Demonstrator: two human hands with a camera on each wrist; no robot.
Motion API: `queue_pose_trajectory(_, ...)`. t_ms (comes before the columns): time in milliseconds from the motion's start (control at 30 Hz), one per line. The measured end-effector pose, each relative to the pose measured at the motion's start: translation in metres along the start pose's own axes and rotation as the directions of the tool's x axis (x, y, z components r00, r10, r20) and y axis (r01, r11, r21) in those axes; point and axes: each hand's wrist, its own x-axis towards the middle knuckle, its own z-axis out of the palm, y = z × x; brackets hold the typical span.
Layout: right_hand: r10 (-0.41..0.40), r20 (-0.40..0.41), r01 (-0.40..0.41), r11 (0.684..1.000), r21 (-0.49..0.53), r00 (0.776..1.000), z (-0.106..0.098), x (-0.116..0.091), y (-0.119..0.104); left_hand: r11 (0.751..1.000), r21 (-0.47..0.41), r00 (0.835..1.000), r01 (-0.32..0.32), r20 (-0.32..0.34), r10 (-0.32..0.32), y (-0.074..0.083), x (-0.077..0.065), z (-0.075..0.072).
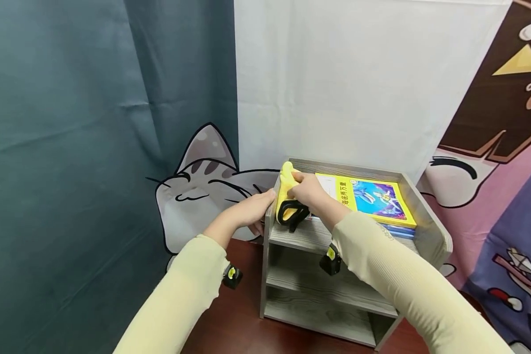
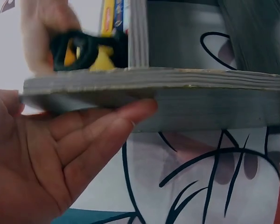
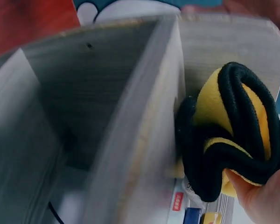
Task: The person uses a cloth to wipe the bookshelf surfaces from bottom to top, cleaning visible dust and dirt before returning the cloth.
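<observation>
A yellow cloth with black edging is bunched in my right hand, which grips it against the inner left side of the grey wooden shelf's top compartment. The right wrist view shows the cloth folded, its black border looped outward, with my fingers on it. My left hand rests on the outside of the shelf's left side panel. In the left wrist view the left hand's fingers lie extended along that panel. Part of the left hand's far side is hidden.
Books with a yellow illustrated cover lie stacked on the top board, right of the cloth. The small shelf has two lower compartments and stands on a reddish-brown surface. Printed curtains hang close behind and beside it.
</observation>
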Motion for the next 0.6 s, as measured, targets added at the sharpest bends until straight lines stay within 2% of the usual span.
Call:
queue_pose_trajectory(100,-0.019,0.013,0.019,1.0,0.017,1.0,0.003,-0.011,0.001,0.999,-0.037,0.999,-0.001,0.035,0.002,0.0,0.0,-0.003)
queue_pose_trajectory(200,-0.015,0.025,0.013,0.999,0.051,1.0,0.003,-0.023,0.002,0.999,-0.035,0.998,-0.016,0.052,0.018,0.002,0.001,-0.005)
queue_pose_trajectory(433,-0.017,0.018,0.015,0.992,0.126,1.0,0.013,-0.054,0.003,0.999,-0.031,0.999,-0.022,0.037,0.023,0.001,-0.001,-0.005)
queue_pose_trajectory(600,-0.034,-0.013,0.036,0.987,0.159,0.999,0.02,-0.07,0.007,0.999,-0.024,0.999,-0.027,0.033,0.028,0.0,0.0,-0.004)
